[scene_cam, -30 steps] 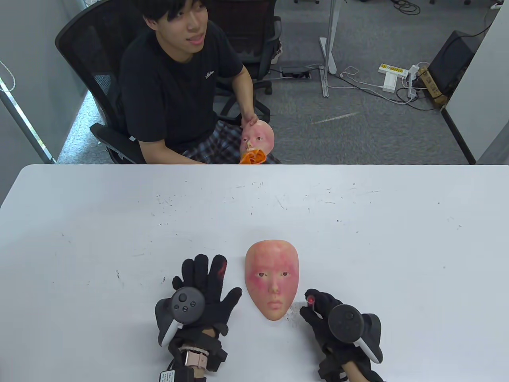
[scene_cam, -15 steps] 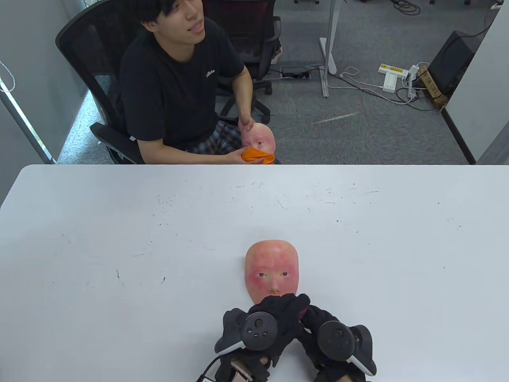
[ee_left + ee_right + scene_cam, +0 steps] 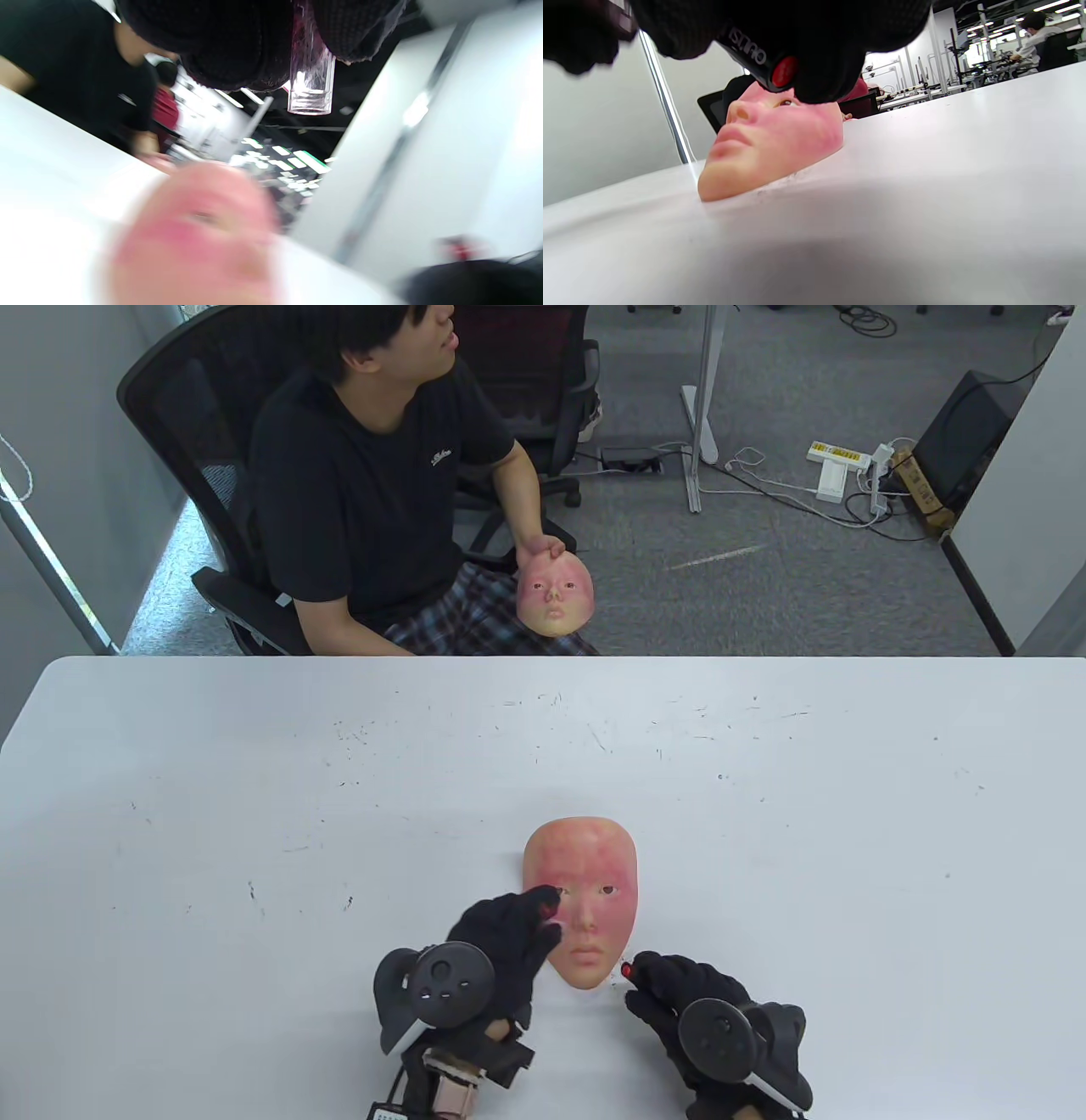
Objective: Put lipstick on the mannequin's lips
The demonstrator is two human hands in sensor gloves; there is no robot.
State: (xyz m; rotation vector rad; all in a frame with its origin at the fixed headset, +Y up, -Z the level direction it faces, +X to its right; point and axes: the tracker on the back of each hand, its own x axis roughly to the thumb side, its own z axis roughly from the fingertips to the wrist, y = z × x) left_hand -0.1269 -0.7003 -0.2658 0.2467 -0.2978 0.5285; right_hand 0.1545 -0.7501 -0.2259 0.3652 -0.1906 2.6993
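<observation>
Two gloved hands flank the mannequin face (image 3: 581,912) near the tabletop's front edge, right hand (image 3: 679,997) pinching the lipstick (image 3: 629,971), left hand (image 3: 501,937) pinching its clear cap (image 3: 312,80); an unsteadied mask risks smearing.

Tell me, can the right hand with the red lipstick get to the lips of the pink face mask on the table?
Probably yes: the right hand holds the red lipstick just beside the mask's bare lips.

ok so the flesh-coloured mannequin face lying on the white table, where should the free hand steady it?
Hold the flesh-coloured mannequin face at its forehead rim or cheek edge, coming in from its left side beside the left hand. It lies face up, chin toward the person, so that grip probably keeps the lips clear for the red lipstick in the right hand.
</observation>
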